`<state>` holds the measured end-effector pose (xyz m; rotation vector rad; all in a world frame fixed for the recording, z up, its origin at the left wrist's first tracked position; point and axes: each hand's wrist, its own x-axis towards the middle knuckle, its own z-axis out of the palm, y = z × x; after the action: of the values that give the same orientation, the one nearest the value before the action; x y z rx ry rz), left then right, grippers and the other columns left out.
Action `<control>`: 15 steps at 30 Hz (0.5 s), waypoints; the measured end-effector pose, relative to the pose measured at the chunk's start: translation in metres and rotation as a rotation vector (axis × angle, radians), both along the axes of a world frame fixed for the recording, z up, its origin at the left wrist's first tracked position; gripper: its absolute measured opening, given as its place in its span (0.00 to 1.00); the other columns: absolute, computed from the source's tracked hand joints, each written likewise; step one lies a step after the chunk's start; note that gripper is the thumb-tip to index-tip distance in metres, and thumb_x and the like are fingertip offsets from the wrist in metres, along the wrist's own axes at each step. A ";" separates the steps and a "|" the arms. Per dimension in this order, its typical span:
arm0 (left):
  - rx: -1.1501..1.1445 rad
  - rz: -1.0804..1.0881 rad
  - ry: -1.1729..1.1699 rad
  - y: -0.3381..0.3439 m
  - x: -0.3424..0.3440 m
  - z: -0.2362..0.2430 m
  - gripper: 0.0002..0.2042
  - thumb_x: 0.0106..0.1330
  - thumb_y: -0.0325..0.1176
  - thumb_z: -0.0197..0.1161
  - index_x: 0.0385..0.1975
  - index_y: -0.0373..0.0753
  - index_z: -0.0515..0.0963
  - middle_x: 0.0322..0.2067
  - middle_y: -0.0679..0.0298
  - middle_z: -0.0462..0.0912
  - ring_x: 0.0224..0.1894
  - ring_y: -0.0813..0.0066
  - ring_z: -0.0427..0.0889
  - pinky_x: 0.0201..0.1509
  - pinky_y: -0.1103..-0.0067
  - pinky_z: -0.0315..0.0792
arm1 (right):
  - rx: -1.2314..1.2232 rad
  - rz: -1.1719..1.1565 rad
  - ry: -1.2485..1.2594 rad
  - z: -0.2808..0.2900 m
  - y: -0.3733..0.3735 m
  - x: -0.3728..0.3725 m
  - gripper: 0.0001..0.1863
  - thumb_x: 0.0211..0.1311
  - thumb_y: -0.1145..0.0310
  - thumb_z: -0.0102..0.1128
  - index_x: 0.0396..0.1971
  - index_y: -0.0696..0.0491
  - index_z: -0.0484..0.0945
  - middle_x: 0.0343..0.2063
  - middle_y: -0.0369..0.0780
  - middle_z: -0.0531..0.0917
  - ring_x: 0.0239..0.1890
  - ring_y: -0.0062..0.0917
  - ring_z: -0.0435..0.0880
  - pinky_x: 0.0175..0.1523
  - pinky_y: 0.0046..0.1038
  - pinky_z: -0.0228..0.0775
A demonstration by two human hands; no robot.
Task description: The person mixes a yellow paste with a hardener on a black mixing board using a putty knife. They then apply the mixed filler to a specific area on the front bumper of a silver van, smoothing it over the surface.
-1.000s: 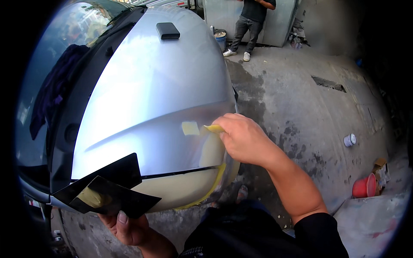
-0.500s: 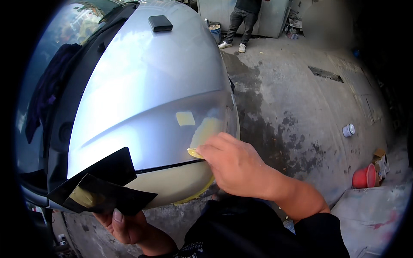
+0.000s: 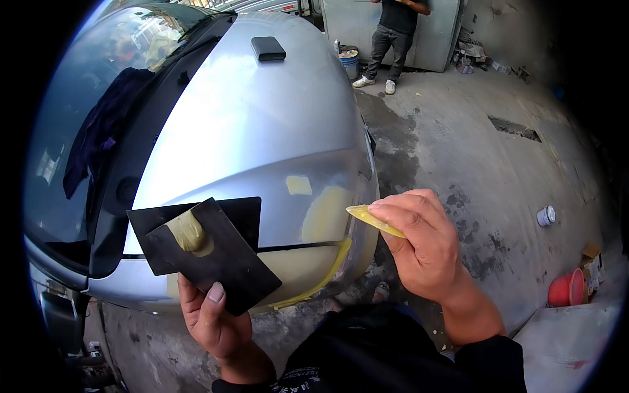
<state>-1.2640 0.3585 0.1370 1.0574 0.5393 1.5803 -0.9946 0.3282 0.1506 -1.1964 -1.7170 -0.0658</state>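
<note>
My left hand (image 3: 216, 324) grips a black flat plate (image 3: 232, 268) from below, thumb on top. A lump of yellowish putty (image 3: 189, 234) lies on it, and a second black sheet (image 3: 244, 216) shows behind. In my right hand (image 3: 422, 249) a thin yellow putty spreader (image 3: 367, 217) is pinched, its tip pointing left, raised off the car. The silver hood (image 3: 236, 131) carries a large pale yellow putty patch (image 3: 325, 215) near its front corner and a smaller squarish one (image 3: 299, 185). Below the hood seam is a beige panel (image 3: 295, 265), edged with yellow tape (image 3: 324, 281).
A black box-like object (image 3: 268, 48) rests on the hood's far part. Dark cloth (image 3: 105, 124) lies by the windshield. A person (image 3: 393, 42) stands beyond, near a blue bucket (image 3: 349, 62). On the right are a can (image 3: 546, 216) and a red bucket (image 3: 567, 289).
My right hand has lifted the spreader from the putty patch's lower edge and moved right. The left hand has brought the black plate up and right, turning its putty into view.
</note>
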 end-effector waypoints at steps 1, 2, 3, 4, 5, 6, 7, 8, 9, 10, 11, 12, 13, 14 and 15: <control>-0.010 -0.003 0.004 -0.002 0.006 0.003 0.27 0.59 0.21 0.49 0.62 0.29 0.58 0.56 0.49 0.69 0.57 0.58 0.72 0.62 0.64 0.66 | -0.002 0.006 -0.015 0.001 0.000 0.001 0.19 0.42 0.86 0.57 0.39 0.59 0.79 0.36 0.41 0.79 0.36 0.35 0.75 0.41 0.32 0.70; -0.019 -0.005 0.008 -0.003 0.012 0.005 0.27 0.59 0.21 0.49 0.62 0.29 0.58 0.56 0.49 0.70 0.57 0.59 0.72 0.62 0.65 0.66 | -0.005 0.013 -0.030 0.001 0.001 0.000 0.18 0.43 0.85 0.57 0.39 0.58 0.79 0.35 0.41 0.79 0.36 0.35 0.75 0.41 0.32 0.70; -0.030 -0.005 0.011 -0.006 0.017 0.006 0.27 0.59 0.21 0.49 0.62 0.29 0.58 0.56 0.49 0.70 0.57 0.59 0.72 0.62 0.65 0.66 | -0.008 0.021 -0.046 0.002 0.001 -0.001 0.18 0.43 0.84 0.57 0.39 0.58 0.79 0.35 0.40 0.79 0.36 0.34 0.75 0.42 0.32 0.69; -0.045 -0.033 0.026 -0.008 0.022 0.010 0.27 0.58 0.21 0.49 0.62 0.28 0.58 0.56 0.50 0.70 0.57 0.59 0.72 0.62 0.66 0.65 | 0.017 0.021 -0.085 0.004 0.002 -0.003 0.17 0.44 0.83 0.57 0.38 0.57 0.79 0.35 0.39 0.79 0.37 0.33 0.75 0.42 0.32 0.69; -0.059 -0.048 0.016 -0.010 0.028 0.010 0.27 0.58 0.21 0.49 0.61 0.28 0.58 0.55 0.50 0.70 0.57 0.61 0.72 0.63 0.68 0.64 | 0.041 0.021 -0.124 0.006 0.001 -0.007 0.16 0.45 0.81 0.58 0.38 0.57 0.80 0.35 0.38 0.80 0.37 0.32 0.75 0.42 0.32 0.69; -0.090 -0.076 0.007 -0.012 0.035 0.012 0.27 0.58 0.21 0.49 0.61 0.28 0.59 0.55 0.51 0.70 0.57 0.61 0.72 0.63 0.69 0.64 | 0.066 0.021 -0.163 0.007 0.001 -0.010 0.16 0.45 0.79 0.58 0.38 0.56 0.80 0.36 0.38 0.80 0.37 0.31 0.76 0.43 0.32 0.69; -0.118 -0.099 0.001 -0.015 0.040 0.014 0.27 0.58 0.21 0.50 0.61 0.28 0.59 0.55 0.51 0.71 0.57 0.62 0.72 0.64 0.69 0.63 | 0.103 0.039 -0.183 0.011 0.001 -0.014 0.17 0.44 0.80 0.59 0.38 0.56 0.80 0.37 0.38 0.80 0.37 0.31 0.75 0.43 0.31 0.69; -0.122 -0.120 0.003 -0.016 0.041 0.013 0.27 0.57 0.20 0.50 0.60 0.28 0.60 0.54 0.51 0.71 0.56 0.63 0.72 0.64 0.70 0.62 | 0.141 0.056 -0.203 0.015 0.000 -0.018 0.18 0.42 0.81 0.59 0.38 0.55 0.80 0.38 0.38 0.80 0.37 0.31 0.75 0.42 0.30 0.69; -0.148 -0.141 -0.017 -0.017 0.043 0.016 0.26 0.57 0.20 0.51 0.60 0.29 0.60 0.55 0.52 0.71 0.57 0.63 0.72 0.64 0.70 0.62 | 0.178 0.073 -0.222 0.019 0.001 -0.022 0.19 0.40 0.81 0.60 0.39 0.55 0.80 0.38 0.38 0.80 0.37 0.31 0.75 0.42 0.30 0.70; -0.156 -0.152 -0.007 -0.018 0.045 0.015 0.26 0.57 0.20 0.51 0.60 0.28 0.60 0.55 0.52 0.70 0.57 0.63 0.72 0.64 0.70 0.63 | 0.210 0.071 -0.241 0.019 0.002 -0.024 0.17 0.43 0.78 0.60 0.38 0.54 0.81 0.40 0.37 0.80 0.38 0.30 0.75 0.42 0.29 0.70; -0.164 -0.163 0.003 -0.018 0.047 0.014 0.26 0.57 0.20 0.51 0.60 0.28 0.60 0.55 0.52 0.70 0.57 0.63 0.72 0.64 0.70 0.63 | 0.234 0.074 -0.250 0.020 0.003 -0.026 0.17 0.43 0.78 0.60 0.38 0.54 0.81 0.40 0.37 0.80 0.38 0.29 0.75 0.42 0.29 0.70; -0.167 -0.169 0.007 -0.019 0.047 0.015 0.27 0.57 0.20 0.51 0.60 0.28 0.60 0.55 0.52 0.70 0.57 0.63 0.71 0.64 0.70 0.63 | 0.259 0.076 -0.259 0.021 0.004 -0.029 0.17 0.43 0.78 0.61 0.38 0.54 0.81 0.40 0.37 0.80 0.39 0.29 0.74 0.42 0.29 0.70; -0.177 -0.181 0.010 -0.019 0.049 0.013 0.27 0.57 0.20 0.51 0.60 0.28 0.60 0.55 0.52 0.70 0.57 0.63 0.71 0.64 0.70 0.62 | 0.277 0.075 -0.269 0.020 0.004 -0.030 0.17 0.43 0.77 0.61 0.38 0.54 0.81 0.40 0.36 0.80 0.39 0.29 0.74 0.43 0.29 0.71; -0.186 -0.192 0.013 -0.019 0.050 0.012 0.27 0.57 0.20 0.51 0.60 0.28 0.60 0.56 0.52 0.70 0.58 0.63 0.71 0.64 0.71 0.62 | 0.286 0.063 -0.280 0.021 0.005 -0.032 0.17 0.43 0.76 0.62 0.38 0.53 0.81 0.41 0.36 0.80 0.40 0.28 0.74 0.43 0.29 0.71; -0.187 -0.209 0.016 -0.019 0.051 0.012 0.27 0.57 0.19 0.51 0.61 0.28 0.59 0.56 0.52 0.69 0.58 0.64 0.71 0.64 0.71 0.62 | 0.298 0.055 -0.286 0.022 0.005 -0.033 0.17 0.43 0.75 0.62 0.38 0.53 0.81 0.41 0.36 0.80 0.40 0.28 0.74 0.44 0.29 0.71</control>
<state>-1.2128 0.3393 0.1489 0.9527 0.5570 1.3139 -1.0276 0.3337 0.1723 -0.9509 -1.9065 -0.4626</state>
